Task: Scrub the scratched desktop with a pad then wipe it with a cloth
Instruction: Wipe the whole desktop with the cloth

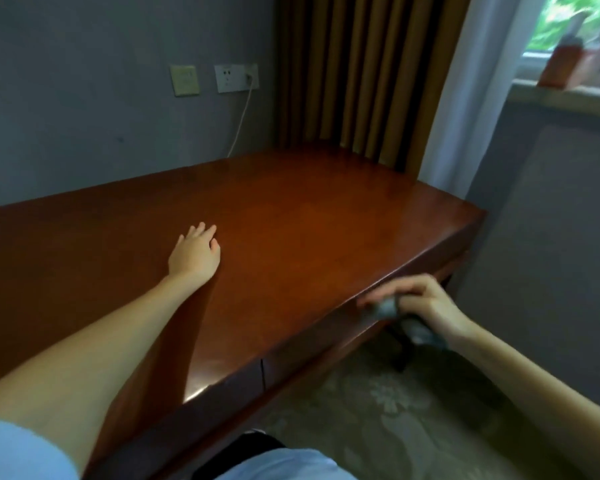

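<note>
desktop [309, 220] of reddish-brown polished wood fills the middle of the head view, running from the lower left up to the corner by the curtains, its back edge against a grey wall. light glints off its near edge.

the left hand [194, 252] lies palm down on the wood, well in from the front edge, its fingers straight and a little apart, holding nothing. the bare forearm stretches back to a pale blue sleeve [14, 452] in the bottom left corner.

the right hand [426, 303] is at the front edge of the desk, toward its right end, fingers curled and clamped round a grey wad [388, 308]. the wad is blurred, so i cannot tell whether it is the pad or the cloth. it sits right at the lip of the desktop, and part of it hangs below the hand, over the patterned carpet [378, 410].

on the wall behind are a yellowed switch plate [185, 80] and a white socket [227, 77], with a white cable [241, 119] dropping from the socket down behind the desk. brown curtains [354, 71] hang at the far corner, a white sheer [465, 81] beside them. an orange object [561, 64], too blurred to name, stands on the window sill [565, 95].
</note>
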{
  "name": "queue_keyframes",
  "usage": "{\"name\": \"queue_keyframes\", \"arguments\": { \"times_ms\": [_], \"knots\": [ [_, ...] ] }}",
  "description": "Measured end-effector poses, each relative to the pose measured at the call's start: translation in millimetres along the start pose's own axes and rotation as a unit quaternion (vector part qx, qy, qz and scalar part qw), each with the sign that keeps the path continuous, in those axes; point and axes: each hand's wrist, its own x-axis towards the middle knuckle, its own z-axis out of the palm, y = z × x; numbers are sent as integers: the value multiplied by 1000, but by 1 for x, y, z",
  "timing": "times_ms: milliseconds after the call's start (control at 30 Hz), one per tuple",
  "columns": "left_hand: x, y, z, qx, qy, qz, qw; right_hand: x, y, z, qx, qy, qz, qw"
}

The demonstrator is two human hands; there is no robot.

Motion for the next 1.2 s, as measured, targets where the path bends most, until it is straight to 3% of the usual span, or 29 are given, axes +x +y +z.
{"name": "queue_keyframes", "arguments": {
  "times_ms": [67, 133, 167, 233, 300, 333, 467, 567, 767, 900, 1033, 1200],
  "knots": [
    [-2, -1, 1, 4, -2, 0, 1000, 18, -13, -13, 1, 179, -71, 981],
    [-3, 0, 0, 7, -3, -2, 1000, 41, -19, -11, -52, 243, -94, 964],
    [-3, 1, -1, 7, -3, -3, 1000, 52, -18, -4, -97, 230, -77, 965],
    [-3, 0, -1, 10, 3, 1, 1000, 69, -5, 19, -251, 119, -5, 961],
    [-2, -1, 1, 10, 10, 4, 1000, 81, 8, 47, -451, 36, -9, 892],
    [-1, -1, 1, 10, 14, 4, 1000, 84, 10, 60, -486, 19, -32, 873],
    [3, -2, 5, 25, 14, 9, 1000, 80, 12, 71, -497, -60, -105, 859],
    [9, -4, 4, 42, -4, 15, 999, 91, 14, 47, -501, -87, -86, 857],
    [27, -4, -1, 28, -35, 23, 999, 141, 33, -5, -541, 20, 71, 838],
    [43, -8, -9, 27, -16, 29, 999, 118, 32, -3, -565, 48, 105, 817],
    [53, 10, 4, 35, -42, 34, 998, 116, 14, 52, -561, 8, 45, 826],
    [52, 7, 9, 36, -44, 35, 998, 186, 10, 88, -541, -44, 2, 840]
  ]
}}
